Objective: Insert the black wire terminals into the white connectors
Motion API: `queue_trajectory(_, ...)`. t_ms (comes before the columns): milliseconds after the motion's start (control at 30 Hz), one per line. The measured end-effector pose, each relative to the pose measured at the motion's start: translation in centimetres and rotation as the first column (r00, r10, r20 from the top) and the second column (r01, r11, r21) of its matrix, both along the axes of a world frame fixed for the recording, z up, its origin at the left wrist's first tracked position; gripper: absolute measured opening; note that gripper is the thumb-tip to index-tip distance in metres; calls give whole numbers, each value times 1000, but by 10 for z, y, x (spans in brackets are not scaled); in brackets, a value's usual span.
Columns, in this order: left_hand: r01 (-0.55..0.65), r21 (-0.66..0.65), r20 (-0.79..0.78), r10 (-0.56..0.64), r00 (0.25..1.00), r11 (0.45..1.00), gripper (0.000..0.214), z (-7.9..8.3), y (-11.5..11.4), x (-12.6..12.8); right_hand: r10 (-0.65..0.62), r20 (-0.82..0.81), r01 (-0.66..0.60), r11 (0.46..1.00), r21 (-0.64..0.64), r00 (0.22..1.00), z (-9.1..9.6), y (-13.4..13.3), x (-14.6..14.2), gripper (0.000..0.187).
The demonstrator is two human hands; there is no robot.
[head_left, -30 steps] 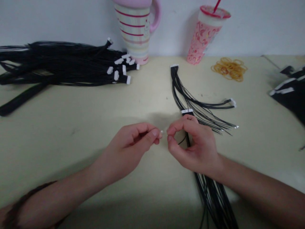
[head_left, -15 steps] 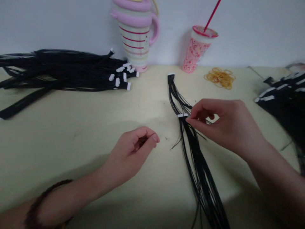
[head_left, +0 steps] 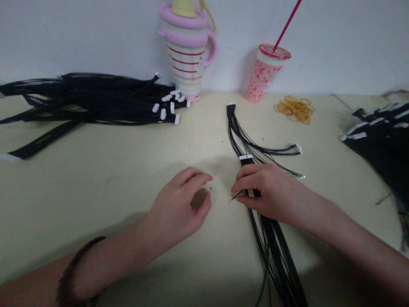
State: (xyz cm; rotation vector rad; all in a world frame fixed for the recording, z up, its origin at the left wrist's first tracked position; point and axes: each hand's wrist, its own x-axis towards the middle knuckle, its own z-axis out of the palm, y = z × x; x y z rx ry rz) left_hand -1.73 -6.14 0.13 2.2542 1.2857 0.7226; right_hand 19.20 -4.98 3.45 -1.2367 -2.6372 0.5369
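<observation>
Opened since half a second ago: left hand [head_left: 179, 200], with fingers [head_left: 198, 182] then pressed together and now well apart. Brought back over the black cable bundle [head_left: 271, 243] in the same time: right hand [head_left: 271, 187], then raised farther to the right. Stretched on the surface [head_left: 128, 179] toward five o'clock from its white connector [head_left: 246, 157], that bundle; all clock directions taken from the connector. Poking out between six and seven, a thin loose wire [head_left: 235, 196]. Placed right at that wire, right fingers slightly parted; cannot tell about any firm grip. Curved at eight o'clock, left fingers with a tiny bright speck [head_left: 211, 188] between the tips; cannot tell whether touched. Fanned from eleven round to three, a smaller cable loom [head_left: 249, 143]. Lying near two, rubber bands [head_left: 294, 109]. Standing near half past twelve, a pink cup [head_left: 263, 72]; near eleven, a striped mug [head_left: 187, 64]. Heaped between nine and ten, more black cables [head_left: 111, 98]; toward three, a blurred dark pile [head_left: 383, 140].
</observation>
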Motion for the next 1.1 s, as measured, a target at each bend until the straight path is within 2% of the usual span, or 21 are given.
queue_trajectory(67,29,25,-26,-28,999,999,22,-3,0,0,20,-2,-20,999,-27,1000,-2,0,-1,10)
queue_trajectory(200,60,60,-21,-58,998,996,14,-7,2,-1,38,19,-37,997,-72,999,-4,0,-4,10)
queue_trajectory(367,101,67,-23,-99,995,993,12,-9,5,-3,95,91,-90,994,-63,991,-4,0,-5,13)
queue_trajectory(600,66,16,-32,-65,997,998,11,-3,6,-2,135,11,-132,983,-130,991,-7,4,-2,11)
queue_trajectory(667,39,-21,-30,-40,999,999,10,-1,5,-1,154,43,-149,984,-102,987,-7,3,-3,11)
queue_trajectory(767,-6,-52,-35,5,999,999,7,3,5,0,192,135,-196,980,16,972,-9,2,-6,8)
queue_trajectory(833,-41,-80,-24,39,999,996,6,4,6,0,205,133,-218,972,89,970,-13,1,-9,10)
queue_trajectory(933,-99,-153,20,103,994,983,7,5,9,-2,141,-95,-124,978,165,985,-21,0,-15,13)
queue_trajectory(1033,-129,-227,82,150,985,965,8,5,12,-5,-30,-394,100,982,158,919,-29,-2,-21,8)
queue_trajectory(1100,-136,-263,111,170,979,955,8,4,13,-6,-97,-464,180,974,138,880,-31,-5,-24,6)
